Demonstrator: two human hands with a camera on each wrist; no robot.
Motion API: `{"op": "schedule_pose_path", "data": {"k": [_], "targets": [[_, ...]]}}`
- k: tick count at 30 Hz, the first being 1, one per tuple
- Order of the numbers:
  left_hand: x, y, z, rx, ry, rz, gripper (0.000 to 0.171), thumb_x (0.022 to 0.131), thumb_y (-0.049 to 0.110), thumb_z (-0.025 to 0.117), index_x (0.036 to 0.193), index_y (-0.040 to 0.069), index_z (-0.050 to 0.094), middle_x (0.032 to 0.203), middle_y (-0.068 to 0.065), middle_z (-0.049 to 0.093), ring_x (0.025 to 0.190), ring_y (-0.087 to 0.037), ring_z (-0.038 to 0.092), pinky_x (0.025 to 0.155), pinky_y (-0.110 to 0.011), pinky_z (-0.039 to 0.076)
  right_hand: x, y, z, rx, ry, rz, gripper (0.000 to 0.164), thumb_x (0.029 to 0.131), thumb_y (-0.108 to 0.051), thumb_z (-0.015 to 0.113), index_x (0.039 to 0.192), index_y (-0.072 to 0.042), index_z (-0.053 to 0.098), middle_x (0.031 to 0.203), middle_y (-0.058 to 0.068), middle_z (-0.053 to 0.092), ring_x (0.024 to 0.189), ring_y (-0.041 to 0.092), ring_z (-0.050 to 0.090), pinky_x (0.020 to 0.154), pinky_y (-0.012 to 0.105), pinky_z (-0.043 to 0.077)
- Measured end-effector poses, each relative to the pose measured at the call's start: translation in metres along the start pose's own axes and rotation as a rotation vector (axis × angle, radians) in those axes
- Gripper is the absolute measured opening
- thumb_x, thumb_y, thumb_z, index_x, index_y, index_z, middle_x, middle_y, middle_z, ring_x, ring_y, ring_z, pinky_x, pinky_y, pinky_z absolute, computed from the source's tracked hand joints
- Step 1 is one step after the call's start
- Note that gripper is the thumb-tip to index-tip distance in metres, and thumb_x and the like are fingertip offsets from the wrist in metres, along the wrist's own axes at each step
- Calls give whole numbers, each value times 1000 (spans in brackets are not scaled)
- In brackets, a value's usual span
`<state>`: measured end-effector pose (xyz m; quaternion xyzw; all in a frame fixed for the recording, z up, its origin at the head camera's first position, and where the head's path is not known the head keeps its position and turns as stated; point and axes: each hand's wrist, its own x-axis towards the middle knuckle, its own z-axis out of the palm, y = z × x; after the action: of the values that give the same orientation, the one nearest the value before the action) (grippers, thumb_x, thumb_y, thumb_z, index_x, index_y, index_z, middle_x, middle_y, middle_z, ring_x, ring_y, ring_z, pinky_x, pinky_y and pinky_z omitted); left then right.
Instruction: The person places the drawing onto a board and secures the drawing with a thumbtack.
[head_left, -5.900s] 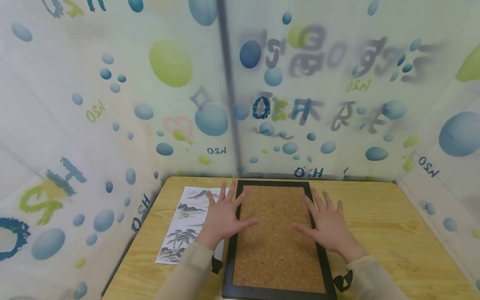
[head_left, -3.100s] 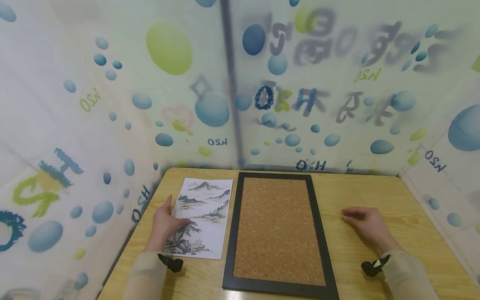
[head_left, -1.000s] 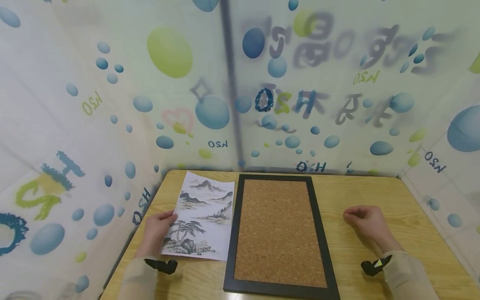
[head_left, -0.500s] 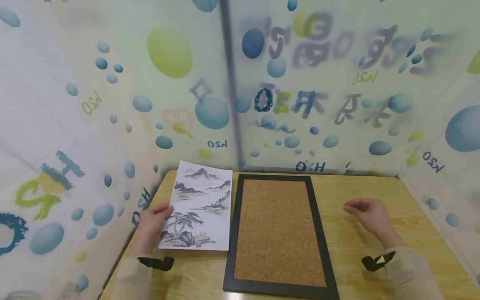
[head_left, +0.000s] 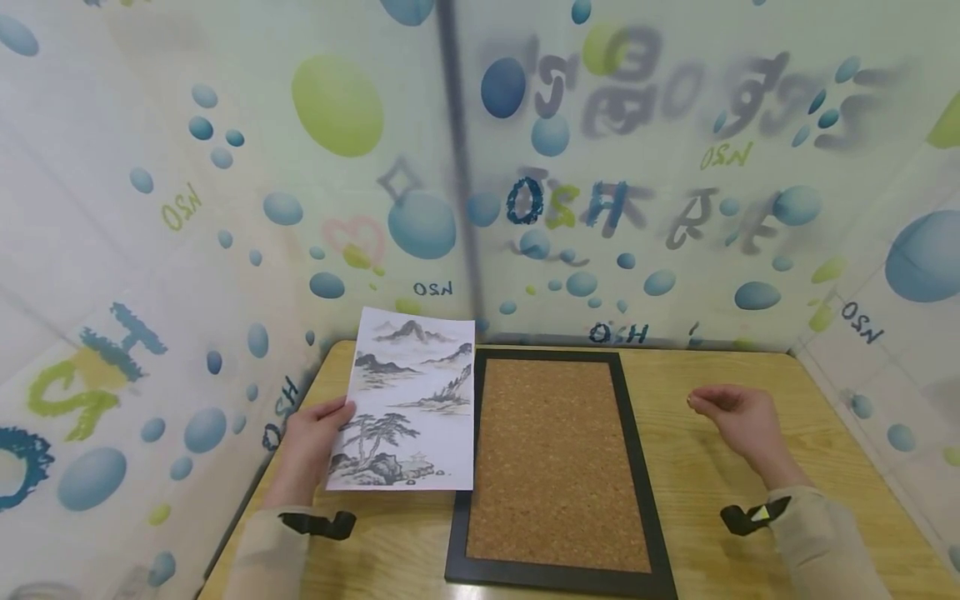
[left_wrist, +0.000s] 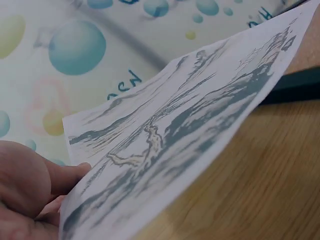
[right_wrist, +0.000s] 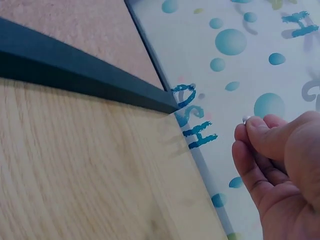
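In the head view my left hand (head_left: 306,446) holds a sheet of paper (head_left: 431,433) by its left edge, thumb on the front. Printed on it is an ink landscape of mountains and pines. The sheet is raised and tilted, and its right edge overlaps the black-framed cork board (head_left: 558,467) lying on the table. To the right of that board, above the wood, is my right hand (head_left: 744,425). Its thumb and forefinger pinch a tiny whitish, shiny thing (right_wrist: 245,119), mostly hidden by the fingertips in the right wrist view.
The wooden table (head_left: 720,375) extends on both sides of the board. A pale curtain (head_left: 645,158) with blue and green dots and lettering rises behind the table and along both sides. Each wrist carries a black strap camera (head_left: 318,525).
My left hand has gone from open over the board to gripping the paper, lifting it off the table and bringing it slightly right. The right hand has moved right, come to a pinch and risen slightly.
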<state>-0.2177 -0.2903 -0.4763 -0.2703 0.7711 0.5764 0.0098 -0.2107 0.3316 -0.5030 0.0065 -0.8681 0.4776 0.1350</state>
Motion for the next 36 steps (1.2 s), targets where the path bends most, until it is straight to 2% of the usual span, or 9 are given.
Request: {"op": "schedule_pose_path", "data": {"k": [7,9,14,18,26,29,36], "targets": [[-7,9,9,-39,-31,31,54,104,30,71,149,5,60,147,-19,59,114,-27,62,79,-27,54,5,-16,-1,1,16,-20,23,100,-15,77,110,6,78,100,12,80,84,-6,68,72,14,53],[-10,11,14,-67,-45,35,53,104,29,72,149,5,60,144,-19,60,111,-26,63,76,-26,55,7,-21,0,-5,18,-23,25,100,-17,77,111,6,78,100,12,80,85,-6,68,72,13,53],[-17,15,28,-150,-89,36,50,104,25,71,149,5,60,141,-18,62,108,-21,66,77,-26,57,11,-34,4,-2,44,-25,27,100,-20,78,112,4,79,100,10,80,84,-7,68,72,14,53],[-23,14,41,-199,-98,46,47,103,24,74,144,3,64,135,-18,66,100,-18,69,75,-27,58,15,-42,8,9,63,-41,26,99,-20,78,111,4,79,98,7,80,83,-7,68,72,14,54],[-38,13,68,-243,-141,74,40,101,21,75,136,2,69,126,-17,70,97,-19,71,75,-29,60,22,-60,14,-7,74,-74,24,98,-20,80,109,2,81,101,13,80,83,-7,68,71,14,53],[-42,14,77,-258,-151,80,39,101,20,76,135,2,70,124,-17,71,97,-20,72,75,-30,60,25,-65,16,6,69,-61,24,98,-20,79,109,2,80,102,14,80,84,-6,68,71,14,53],[-49,14,93,-281,-145,89,35,101,17,75,132,1,71,118,-17,73,92,-21,73,73,-30,60,30,-76,21,52,66,-64,25,98,-20,79,110,3,80,103,15,79,86,-5,69,73,15,54]]}}
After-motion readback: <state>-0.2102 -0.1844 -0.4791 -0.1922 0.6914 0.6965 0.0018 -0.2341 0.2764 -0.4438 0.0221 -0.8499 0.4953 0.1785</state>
